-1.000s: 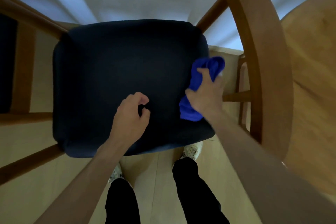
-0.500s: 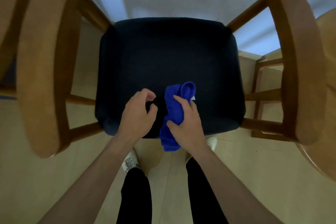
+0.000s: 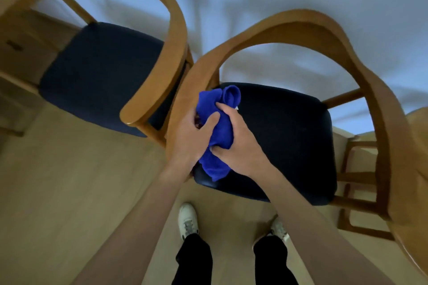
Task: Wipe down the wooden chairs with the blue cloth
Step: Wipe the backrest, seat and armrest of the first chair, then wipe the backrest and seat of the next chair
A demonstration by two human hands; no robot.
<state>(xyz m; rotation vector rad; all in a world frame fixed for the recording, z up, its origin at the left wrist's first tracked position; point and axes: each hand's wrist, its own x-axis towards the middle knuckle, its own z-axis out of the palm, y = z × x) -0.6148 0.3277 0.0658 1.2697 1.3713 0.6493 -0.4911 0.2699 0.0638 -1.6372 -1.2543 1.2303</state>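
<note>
Both hands, left [image 3: 188,139] and right [image 3: 238,146], gripped the bunched blue cloth [image 3: 217,127]; refolding a flat pad would likely suit the chair's armrest [image 3: 183,104].

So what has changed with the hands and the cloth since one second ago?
The left hand, empty and curled before, now also grips the blue cloth. The right hand carried the cloth from the seat's right edge to its left front, beside the wooden armrest. The right hand's grip stayed.
</note>
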